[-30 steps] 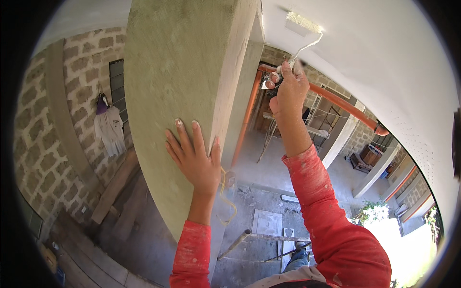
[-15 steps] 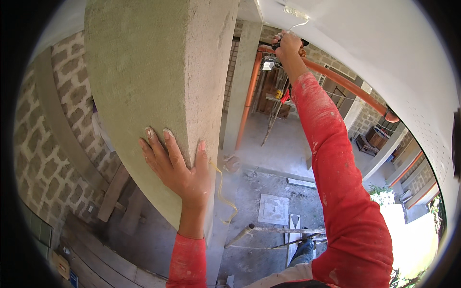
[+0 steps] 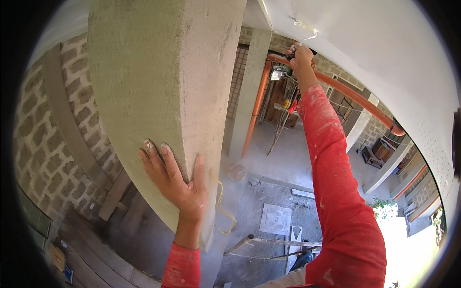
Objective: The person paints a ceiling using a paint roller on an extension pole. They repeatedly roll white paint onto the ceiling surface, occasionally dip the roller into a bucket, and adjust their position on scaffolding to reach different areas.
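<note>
Stone-block wall [image 3: 41, 168]: far left.
Concrete column [image 3: 139, 72]: left hand [image 3: 180, 189] laid across its corner, fingers spread wide.
Yellow cord [image 3: 220, 204]: dangling beside that hand.
Right hand [image 3: 302, 56]: fingers curled around a paint roller [image 3: 304, 25] (handle mostly hidden), roller up at the white ceiling [image 3: 374, 53].

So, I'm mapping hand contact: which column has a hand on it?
The big greenish-grey column in the foreground: the left hand lies across its corner. The slimmer column behind it and the pale columns at right have no hand on them.
</note>
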Demonstrator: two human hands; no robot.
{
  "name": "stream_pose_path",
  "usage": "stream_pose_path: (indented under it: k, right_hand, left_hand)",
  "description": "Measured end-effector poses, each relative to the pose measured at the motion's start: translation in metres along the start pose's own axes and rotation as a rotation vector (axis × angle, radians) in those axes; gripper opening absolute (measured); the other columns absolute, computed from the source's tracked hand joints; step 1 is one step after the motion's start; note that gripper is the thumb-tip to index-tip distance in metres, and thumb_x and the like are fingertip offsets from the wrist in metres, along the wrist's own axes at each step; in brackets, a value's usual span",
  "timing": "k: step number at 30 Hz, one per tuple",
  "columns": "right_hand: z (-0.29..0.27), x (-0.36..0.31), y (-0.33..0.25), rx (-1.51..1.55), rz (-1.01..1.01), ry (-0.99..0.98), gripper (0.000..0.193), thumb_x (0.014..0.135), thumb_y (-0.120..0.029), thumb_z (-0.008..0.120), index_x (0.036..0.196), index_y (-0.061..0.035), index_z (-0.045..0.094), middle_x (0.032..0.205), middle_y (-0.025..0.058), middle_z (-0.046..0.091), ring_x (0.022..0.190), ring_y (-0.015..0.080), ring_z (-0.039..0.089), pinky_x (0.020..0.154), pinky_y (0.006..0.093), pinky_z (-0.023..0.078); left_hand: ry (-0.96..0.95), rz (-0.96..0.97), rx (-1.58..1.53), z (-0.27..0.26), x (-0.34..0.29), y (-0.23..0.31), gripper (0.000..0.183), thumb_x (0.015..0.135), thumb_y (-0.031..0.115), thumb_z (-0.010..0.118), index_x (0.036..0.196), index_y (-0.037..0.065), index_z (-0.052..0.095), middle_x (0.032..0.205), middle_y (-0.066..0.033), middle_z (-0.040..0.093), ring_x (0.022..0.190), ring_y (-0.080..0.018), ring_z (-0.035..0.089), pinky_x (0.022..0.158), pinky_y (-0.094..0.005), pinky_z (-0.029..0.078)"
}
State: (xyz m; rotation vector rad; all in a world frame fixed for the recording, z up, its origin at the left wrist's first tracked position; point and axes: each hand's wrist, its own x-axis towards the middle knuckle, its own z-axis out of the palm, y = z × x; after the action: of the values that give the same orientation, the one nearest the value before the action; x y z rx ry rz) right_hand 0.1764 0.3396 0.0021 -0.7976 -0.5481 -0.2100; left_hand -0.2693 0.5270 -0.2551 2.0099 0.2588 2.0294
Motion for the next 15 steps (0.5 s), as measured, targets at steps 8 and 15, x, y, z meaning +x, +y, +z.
stream_pose_path:
  k: [8, 15]
  right_hand:
    - [0.101, -0.203, -0.060, 0.049, -0.057, -0.108, 0.008, 0.106, -0.002, 0.048, 0.101, -0.0077, 0.045, 0.088, 0.0034, 0.044, 0.068, 0.0155, 0.048, 0.056, 0.0304, 0.042]
    - [0.175, -0.330, -0.093, 0.040, -0.088, -0.147, 0.004, 0.107, -0.002, 0.049, 0.105, -0.0054, 0.049, 0.091, 0.0027, 0.044, 0.071, 0.0139, 0.050, 0.057, 0.0287, 0.041]
  left_hand:
    - [0.044, -0.046, 0.020, 0.005, 0.000, 0.006, 0.082, 0.084, 0.028, 0.083, 0.156, 0.015, 0.045, 0.163, -0.0210, 0.037, 0.149, -0.0546, 0.030, 0.116, -0.0699, 0.026]
    - [0.005, -0.077, 0.064, 0.000, 0.002, 0.007, 0.073, 0.090, 0.035, 0.077, 0.154, 0.017, 0.047, 0.162, -0.0192, 0.040, 0.148, -0.0537, 0.032, 0.117, -0.0674, 0.026]
